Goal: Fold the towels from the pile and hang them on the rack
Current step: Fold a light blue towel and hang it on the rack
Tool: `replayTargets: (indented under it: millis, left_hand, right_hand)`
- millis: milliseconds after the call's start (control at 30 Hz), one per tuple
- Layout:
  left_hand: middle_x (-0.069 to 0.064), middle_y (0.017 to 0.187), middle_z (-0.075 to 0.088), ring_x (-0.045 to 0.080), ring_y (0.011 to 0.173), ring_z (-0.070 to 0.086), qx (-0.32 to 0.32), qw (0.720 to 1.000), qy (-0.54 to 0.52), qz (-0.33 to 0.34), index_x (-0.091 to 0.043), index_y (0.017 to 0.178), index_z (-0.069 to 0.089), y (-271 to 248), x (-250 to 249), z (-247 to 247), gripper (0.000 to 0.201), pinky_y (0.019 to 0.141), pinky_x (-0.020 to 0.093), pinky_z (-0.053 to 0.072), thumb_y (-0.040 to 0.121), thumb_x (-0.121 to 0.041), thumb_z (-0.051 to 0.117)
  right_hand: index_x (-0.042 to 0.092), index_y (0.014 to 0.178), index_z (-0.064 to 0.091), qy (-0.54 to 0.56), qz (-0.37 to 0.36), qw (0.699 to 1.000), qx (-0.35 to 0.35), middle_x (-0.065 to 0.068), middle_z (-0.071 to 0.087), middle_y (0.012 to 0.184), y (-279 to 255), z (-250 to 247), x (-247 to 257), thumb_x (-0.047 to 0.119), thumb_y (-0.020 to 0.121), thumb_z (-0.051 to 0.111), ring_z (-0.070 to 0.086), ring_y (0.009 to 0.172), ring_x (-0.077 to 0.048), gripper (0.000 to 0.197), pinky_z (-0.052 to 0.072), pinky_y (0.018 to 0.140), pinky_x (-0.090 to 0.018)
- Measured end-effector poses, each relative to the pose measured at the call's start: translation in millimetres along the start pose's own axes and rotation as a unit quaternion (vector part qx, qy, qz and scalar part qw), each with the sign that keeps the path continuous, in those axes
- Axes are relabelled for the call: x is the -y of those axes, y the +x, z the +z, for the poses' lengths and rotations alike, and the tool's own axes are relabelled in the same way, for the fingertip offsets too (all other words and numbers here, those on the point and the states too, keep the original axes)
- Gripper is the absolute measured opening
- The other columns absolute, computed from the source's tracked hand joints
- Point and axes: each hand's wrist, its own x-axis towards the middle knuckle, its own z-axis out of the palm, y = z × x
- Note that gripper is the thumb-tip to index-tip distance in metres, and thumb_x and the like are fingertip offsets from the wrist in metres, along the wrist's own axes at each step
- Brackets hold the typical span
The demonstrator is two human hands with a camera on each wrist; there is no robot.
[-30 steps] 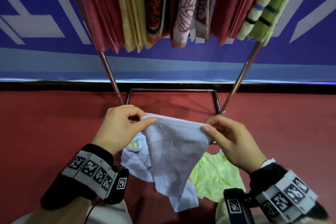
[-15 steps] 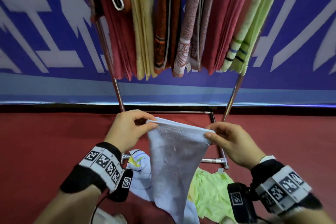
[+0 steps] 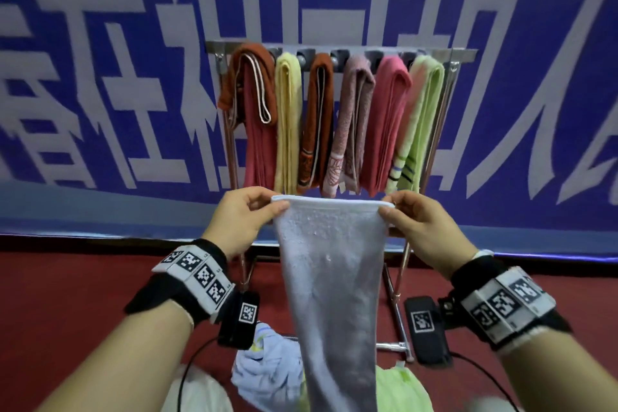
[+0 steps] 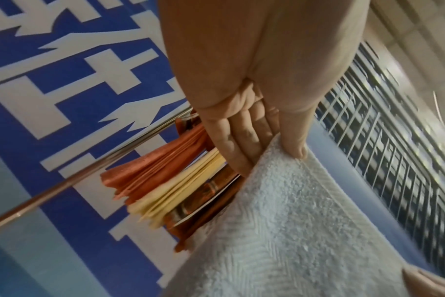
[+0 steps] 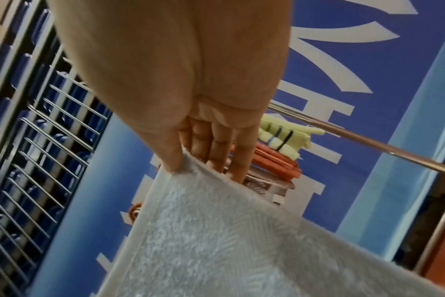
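Pile: 2 loose towels, a light-blue towel (image 3: 267, 375) and a lime-green towel (image 3: 403, 388), lie crumpled on the red floor (image 3: 67, 311), partly behind the hanging cloth.
Held towel: the pale grey towel (image 3: 331, 278) hangs lengthwise in the air in front of the rack. Its top edge is stretched level between the 2 hands, and its lower end runs out of the head view.
Left hand (image 3: 242, 221): pinches the top-left corner, thumb on the near face, fingers curled behind.
Right hand (image 3: 423, 227): pinches the top-right corner the same way.
Wrists: black bands (image 3: 197, 274) with square code markers.
Rack (image 3: 434, 53): metal, standing on the floor just beyond the held towel.
Hung towels (image 3: 388, 124): folded over the rack side by side, in rust, yellow, brown, mauve, pink and striped green.
Banner (image 3: 100, 77): blue with large white characters, behind the rack.
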Motion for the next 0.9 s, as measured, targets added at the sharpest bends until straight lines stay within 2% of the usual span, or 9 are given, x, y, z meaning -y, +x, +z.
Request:
replayTargets:
  millis: [167, 300, 367, 433, 500, 567, 633, 767, 900]
  left_hand:
    - [0.003, 0.085, 0.077, 0.012, 0.078, 0.070, -0.031, 0.998, -0.062, 0.013, -0.011, 0.094, 0.075, -11, -50, -10, 0.006, 0.068, 0.020, 0.056, 0.088, -0.011, 0.074]
    - [0.004, 0.087, 0.077, 0.016, 0.079, 0.070, -0.018, 0.986, -0.167, 0.020, -0.011, 0.094, 0.074, -22, -92, -20, 0.011, 0.072, 0.028, 0.058, 0.084, -0.015, 0.073]
    - [0.006, 0.089, 0.076, 0.020, 0.080, 0.069, 0.003, 0.982, -0.186, 0.019, -0.009, 0.098, 0.074, -25, -107, -24, 0.018, 0.072, 0.032, 0.056, 0.081, -0.017, 0.073]
    - [0.005, 0.087, 0.076, 0.018, 0.078, 0.070, 0.024, 0.991, -0.134, 0.020, -0.005, 0.102, 0.073, -24, -113, -23, 0.016, 0.068, 0.028, 0.059, 0.087, -0.011, 0.071]
    - [0.006, 0.084, 0.076, 0.020, 0.076, 0.070, 0.030, 0.996, -0.086, 0.021, -0.005, 0.099, 0.073, -23, -112, -19, 0.011, 0.065, 0.029, 0.059, 0.089, -0.008, 0.070]
    - [0.014, 0.086, 0.075, 0.025, 0.076, 0.068, 0.025, 0.999, -0.039, 0.026, -0.005, 0.096, 0.074, -21, -105, -12, 0.008, 0.066, 0.033, 0.059, 0.089, -0.009, 0.072]
    - [0.021, 0.088, 0.074, 0.025, 0.073, 0.064, 0.007, 0.999, 0.003, 0.043, -0.005, 0.096, 0.075, -19, -94, -4, 0.009, 0.064, 0.030, 0.056, 0.089, -0.011, 0.073]
    - [0.003, 0.082, 0.075, 0.005, 0.071, 0.064, -0.043, 0.996, 0.066, 0.052, -0.015, 0.092, 0.076, -15, -65, 9, 0.005, 0.066, 0.014, 0.051, 0.089, -0.019, 0.075]
    - [0.002, 0.080, 0.073, 0.013, 0.074, 0.068, -0.044, 0.999, 0.029, -0.006, -0.019, 0.085, 0.070, -9, -25, 18, 0.008, 0.077, 0.032, 0.059, 0.090, -0.015, 0.073]
  right_hand:
    - [0.005, 0.104, 0.072, 0.033, -0.030, 0.999, -0.016, -0.012, 0.076, 0.093, -11, -10, 54, 0.011, 0.099, 0.063, 0.070, 0.085, -0.019, 0.013, 0.062, 0.082, -0.033]
    - [0.006, 0.105, 0.069, 0.191, -0.015, 0.981, -0.016, -0.005, 0.070, 0.078, -23, -18, 86, 0.006, 0.097, 0.062, 0.064, 0.066, -0.011, 0.011, 0.055, 0.058, -0.020]
    - [0.009, 0.101, 0.067, 0.234, -0.016, 0.972, -0.023, -0.007, 0.065, 0.077, -26, -21, 96, 0.005, 0.095, 0.062, 0.059, 0.062, -0.013, 0.009, 0.052, 0.052, -0.019]
    - [0.010, 0.099, 0.067, 0.210, -0.019, 0.977, -0.042, -0.011, 0.063, 0.083, -26, -23, 97, 0.006, 0.094, 0.065, 0.057, 0.068, -0.017, 0.007, 0.053, 0.055, -0.020]
    - [0.010, 0.098, 0.067, 0.184, -0.017, 0.981, -0.060, -0.007, 0.065, 0.081, -26, -24, 90, 0.006, 0.095, 0.066, 0.060, 0.067, -0.013, 0.005, 0.053, 0.056, -0.019]
    - [0.008, 0.099, 0.068, 0.135, -0.011, 0.988, -0.074, -0.002, 0.067, 0.077, -26, -24, 78, 0.007, 0.095, 0.067, 0.063, 0.066, -0.010, 0.004, 0.054, 0.059, -0.018]
    - [0.006, 0.100, 0.069, 0.096, -0.015, 0.992, -0.080, -0.003, 0.068, 0.078, -24, -21, 64, 0.009, 0.095, 0.068, 0.064, 0.066, -0.008, 0.006, 0.055, 0.062, -0.019]
    - [0.014, 0.097, 0.072, 0.002, -0.035, 0.993, -0.114, -0.002, 0.074, 0.082, -16, -12, 32, 0.013, 0.094, 0.071, 0.066, 0.068, -0.004, 0.004, 0.054, 0.067, -0.021]
    - [0.021, 0.098, 0.070, -0.041, -0.033, 0.993, -0.105, 0.000, 0.075, 0.085, -10, 2, 2, 0.014, 0.094, 0.072, 0.070, 0.077, -0.004, 0.007, 0.056, 0.074, -0.019]
